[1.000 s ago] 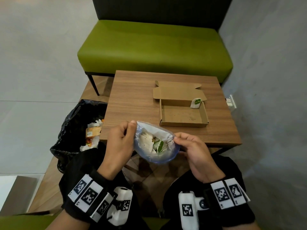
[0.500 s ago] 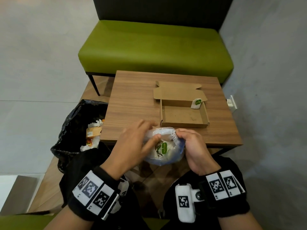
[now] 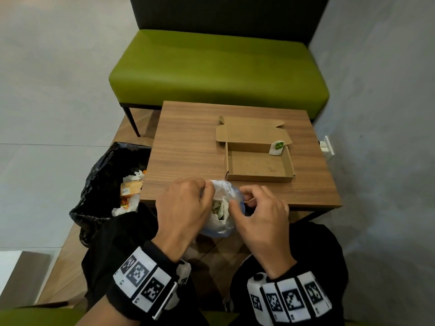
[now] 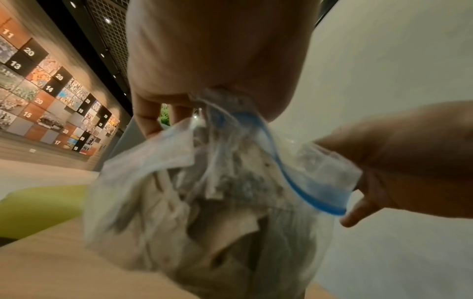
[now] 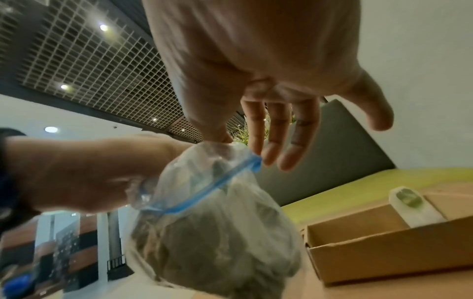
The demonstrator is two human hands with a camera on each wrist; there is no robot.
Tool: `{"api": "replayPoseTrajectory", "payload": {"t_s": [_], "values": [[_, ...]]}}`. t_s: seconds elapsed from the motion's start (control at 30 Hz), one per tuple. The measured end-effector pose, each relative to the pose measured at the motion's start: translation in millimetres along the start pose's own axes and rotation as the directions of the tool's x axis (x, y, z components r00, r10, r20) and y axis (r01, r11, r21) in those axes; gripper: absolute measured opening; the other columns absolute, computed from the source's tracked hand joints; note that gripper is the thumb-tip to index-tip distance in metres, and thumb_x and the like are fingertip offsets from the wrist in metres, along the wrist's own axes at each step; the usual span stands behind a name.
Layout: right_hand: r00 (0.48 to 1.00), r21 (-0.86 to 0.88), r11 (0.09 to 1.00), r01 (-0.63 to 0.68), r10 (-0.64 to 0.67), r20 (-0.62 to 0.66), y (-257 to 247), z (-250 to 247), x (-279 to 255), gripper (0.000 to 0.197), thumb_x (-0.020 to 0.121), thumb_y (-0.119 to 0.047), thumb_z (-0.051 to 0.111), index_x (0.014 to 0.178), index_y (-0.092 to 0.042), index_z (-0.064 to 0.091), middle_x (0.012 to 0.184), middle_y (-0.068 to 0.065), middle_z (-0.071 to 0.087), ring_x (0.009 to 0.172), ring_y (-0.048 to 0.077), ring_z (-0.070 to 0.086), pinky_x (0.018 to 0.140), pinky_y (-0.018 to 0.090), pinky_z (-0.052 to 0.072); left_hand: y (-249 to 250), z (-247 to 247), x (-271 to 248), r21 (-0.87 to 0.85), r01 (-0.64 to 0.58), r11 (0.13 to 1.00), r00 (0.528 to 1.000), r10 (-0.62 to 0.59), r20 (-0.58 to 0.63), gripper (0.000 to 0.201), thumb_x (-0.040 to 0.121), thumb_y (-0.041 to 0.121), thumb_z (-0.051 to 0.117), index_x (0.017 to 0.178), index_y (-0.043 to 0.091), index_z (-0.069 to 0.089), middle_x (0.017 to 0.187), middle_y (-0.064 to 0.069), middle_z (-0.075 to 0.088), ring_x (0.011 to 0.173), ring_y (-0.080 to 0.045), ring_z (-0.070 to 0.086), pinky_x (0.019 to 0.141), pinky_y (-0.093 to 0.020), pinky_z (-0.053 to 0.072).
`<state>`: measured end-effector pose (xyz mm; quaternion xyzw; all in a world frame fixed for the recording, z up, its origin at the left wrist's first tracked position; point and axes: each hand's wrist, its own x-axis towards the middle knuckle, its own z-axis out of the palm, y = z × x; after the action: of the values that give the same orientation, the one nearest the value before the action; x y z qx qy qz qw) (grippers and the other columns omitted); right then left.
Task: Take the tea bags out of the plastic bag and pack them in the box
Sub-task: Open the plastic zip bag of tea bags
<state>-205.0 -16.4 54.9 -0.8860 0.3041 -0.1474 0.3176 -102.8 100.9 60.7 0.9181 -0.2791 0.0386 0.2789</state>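
Observation:
A clear plastic bag with a blue zip rim hangs at the table's near edge, bunched and stuffed with several tea bags. My left hand pinches the left side of its mouth, and in the left wrist view the rim runs up into that hand. My right hand pinches the right end of the zip rim, thumb and forefinger on the plastic, the other fingers spread. The open cardboard box lies on the table just beyond, one white tea bag leaning in its far right corner.
The small wooden table has a green bench behind it and a grey wall close on the right. A black bin bag with rubbish sits on the floor to the left.
The bag was held wide open between both hands. My left hand then crossed over its mouth. Now both hands are close together at the rim and the bag hangs bunched.

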Motion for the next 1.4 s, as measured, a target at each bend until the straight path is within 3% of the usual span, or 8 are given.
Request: {"api": "replayPoseTrajectory", "payload": {"t_s": [0.17,0.33,0.43,0.5,0.73,0.97,1.2,1.4], "values": [[0.987,0.179,0.973,-0.142,0.125,0.104,8,1,13,0.016,0.096,-0.021,0.057,0.091,-0.023,0.073,0.082,-0.009,0.072,0.081,0.011,0.069,0.084,0.045,0.057,-6,1,-4,-0.368,0.068,0.927,0.997,-0.055,0.047,0.053,0.098,0.028,0.054,0.049,0.026,0.034,0.046,0.009,0.043,0.046,-0.007,0.041,0.049,-0.022,0.03],[0.892,0.587,0.671,-0.452,0.327,0.313,6,-13,25,0.027,0.103,-0.007,0.046,0.092,-0.011,0.07,0.085,0.007,0.075,0.073,0.013,0.072,0.06,0.021,0.054,-22,3,-2,-0.44,0.126,0.889,0.973,-0.023,0.232,0.046,0.1,0.033,0.053,0.054,0.03,0.051,0.056,0.021,0.053,0.056,0.001,0.05,0.057,-0.021,0.037],[0.851,0.53,0.672,-0.517,0.334,0.406,4,-13,26,0.031,0.104,-0.009,0.041,0.086,-0.01,0.067,0.085,0.01,0.072,0.073,0.015,0.067,0.064,0.024,0.051,-24,-1,-1,-0.277,-0.001,0.961,0.956,0.083,0.283,0.022,0.097,0.042,0.052,0.112,0.035,0.067,0.108,0.021,0.055,0.095,0.001,0.054,0.082,-0.027,0.047],[0.841,0.514,0.677,-0.526,0.324,0.433,2,-10,27,0.034,0.105,-0.011,0.04,0.082,-0.01,0.065,0.084,0.012,0.071,0.075,0.019,0.066,0.069,0.028,0.05,-17,-1,-1,-0.23,-0.153,0.961,0.934,0.216,0.283,0.047,0.094,0.048,0.051,0.139,0.035,0.049,0.125,0.012,0.05,0.108,-0.003,0.051,0.089,-0.026,0.044],[0.844,0.536,0.679,-0.502,0.247,0.477,-12,-13,34,0.031,0.105,-0.012,0.041,0.09,-0.008,0.068,0.098,0.019,0.072,0.082,0.02,0.066,0.081,0.035,0.053,-9,-2,8,-0.08,-0.305,0.949,0.946,0.312,0.088,0.021,0.095,0.034,0.052,0.097,0.023,0.069,0.08,0.016,0.059,0.068,-0.003,0.051,0.065,-0.021,0.036],[0.996,0.205,0.978,-0.04,0.023,0.088,-2,2,11,0.041,0.081,-0.06,0.06,0.115,-0.037,0.058,0.104,-0.022,0.053,0.098,0.0,0.054,0.094,0.042,0.05,-6,2,7,-0.193,0.032,0.981,0.999,-0.033,-0.002,0.031,0.097,0.023,0.055,0.066,0.022,0.053,0.051,0.008,0.048,0.047,-0.007,0.047,0.052,-0.016,0.037],[0.996,0.236,0.969,-0.071,0.058,0.062,-6,17,27,0.016,0.098,-0.021,0.058,0.108,-0.026,0.069,0.095,-0.016,0.069,0.089,0.002,0.065,0.081,0.036,0.059,-13,-7,9,-0.46,0.087,0.884,0.996,-0.081,0.033,0.045,0.099,0.013,0.052,0.056,0.024,0.042,0.049,0.011,0.04,0.048,-0.004,0.043,0.048,-0.015,0.033],[0.893,0.499,0.804,-0.322,0.083,0.443,-18,3,55,0.024,0.1,-0.002,0.049,0.093,-0.012,0.069,0.082,-0.002,0.07,0.078,0.004,0.065,0.074,0.015,0.052,-43,-7,25,-0.414,0.251,0.875,0.965,-0.195,0.173,0.035,0.1,0.016,0.047,0.065,0.016,0.048,0.061,0.004,0.049,0.055,-0.005,0.045,0.054,-0.028,0.034]]}}
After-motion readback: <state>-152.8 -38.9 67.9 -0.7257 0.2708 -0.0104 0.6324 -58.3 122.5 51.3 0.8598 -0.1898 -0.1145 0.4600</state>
